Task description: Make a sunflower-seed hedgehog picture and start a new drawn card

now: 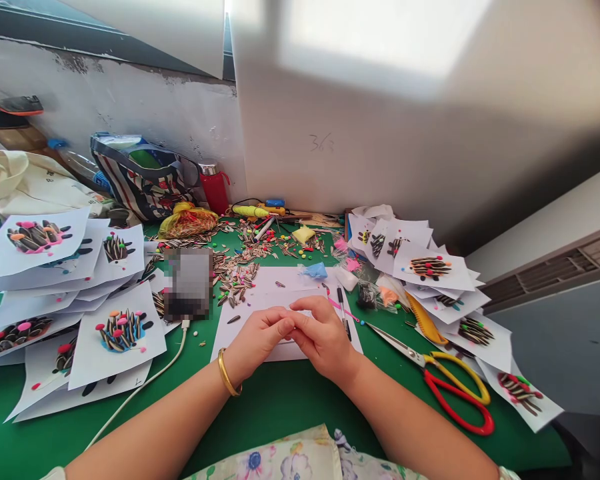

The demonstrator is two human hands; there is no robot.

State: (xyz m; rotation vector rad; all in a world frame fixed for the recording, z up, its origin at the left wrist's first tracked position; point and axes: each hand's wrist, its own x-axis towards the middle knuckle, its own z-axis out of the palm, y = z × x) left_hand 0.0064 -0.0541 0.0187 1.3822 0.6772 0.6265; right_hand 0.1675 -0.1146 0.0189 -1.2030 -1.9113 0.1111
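Observation:
My left hand (pixel 266 337), with a gold bangle (pixel 227 372) on its wrist, meets my right hand (pixel 325 337) over white paper (pixel 275 283). The fingertips of both are bent and pressed together; whatever lies between them is hidden. Beside my left hand, a single sunflower seed (pixel 234 319) lies on the paper. Just beyond my right hand are a black pen (pixel 341 303) and a thin pink stick (pixel 347 311). A lump of blue clay (pixel 314 270) sits at the paper's far edge.
Decorated cards (pixel 123 330) are piled on the left, and more cards (pixel 433 267) on the right. Large scissors (pixel 425 360) lie near my right forearm. Scattered seeds (pixel 240 280), a blurred device (pixel 187 283) with a white cable (pixel 173 363), and a red bottle (pixel 213 190) stand farther back.

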